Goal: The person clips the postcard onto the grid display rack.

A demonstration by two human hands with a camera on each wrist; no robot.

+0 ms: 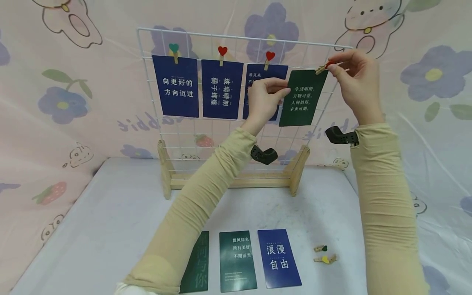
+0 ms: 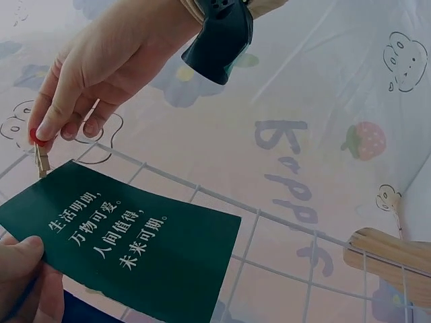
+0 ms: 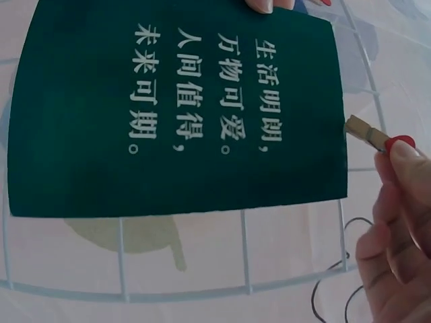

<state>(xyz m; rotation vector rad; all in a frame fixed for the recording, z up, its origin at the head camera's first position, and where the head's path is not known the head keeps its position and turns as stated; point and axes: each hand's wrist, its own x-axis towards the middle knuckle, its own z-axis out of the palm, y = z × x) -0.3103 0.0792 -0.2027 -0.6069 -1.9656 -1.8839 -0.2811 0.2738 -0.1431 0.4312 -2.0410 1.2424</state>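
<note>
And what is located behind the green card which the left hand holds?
Past the edges of the green card, the white wire grid shows, with patterned fabric beyond. What lies directly behind the card is covered.

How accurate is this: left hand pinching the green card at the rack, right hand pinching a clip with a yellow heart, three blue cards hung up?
One slip: the clip in the right hand has a red heart, not yellow, as the right wrist view shows. The left hand, green card, rack and three blue cards stand as stated.

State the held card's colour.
The held card is dark green; the right wrist view shows it best.
</note>
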